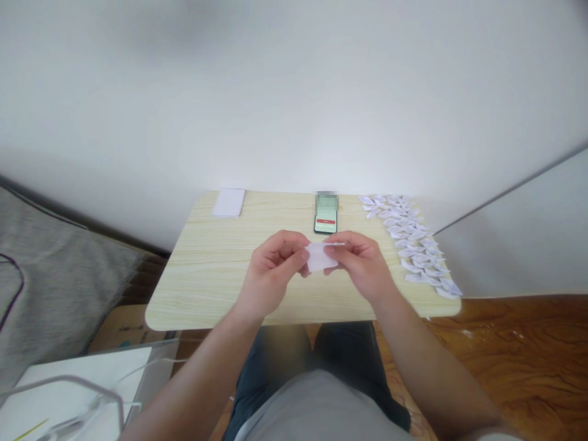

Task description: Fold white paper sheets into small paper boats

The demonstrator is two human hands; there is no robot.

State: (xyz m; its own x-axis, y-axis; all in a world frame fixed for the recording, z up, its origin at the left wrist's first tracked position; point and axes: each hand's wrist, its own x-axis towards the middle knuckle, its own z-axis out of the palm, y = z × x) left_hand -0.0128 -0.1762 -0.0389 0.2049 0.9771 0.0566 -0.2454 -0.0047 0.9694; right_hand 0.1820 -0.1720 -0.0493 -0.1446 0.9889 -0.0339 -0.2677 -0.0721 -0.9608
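A small white piece of paper (318, 257) is held up over the front half of the table, between my two hands. My left hand (278, 266) pinches its left side between thumb and fingers. On its right side, my right hand (358, 260) grips it the same way, and a thin strip along the top edge looks folded over. Some of the paper is hidden behind my fingertips. Just beyond my hands lies a phone (326, 214) with its screen lit.
Many folded white paper pieces (408, 239) lie in overlapping rows along the table's right side. A stack of white paper (229, 203) rests at the back left of the wooden table (193, 282). A white wall (294, 110) stands behind. Cables (82, 383) cross a white surface at lower left.
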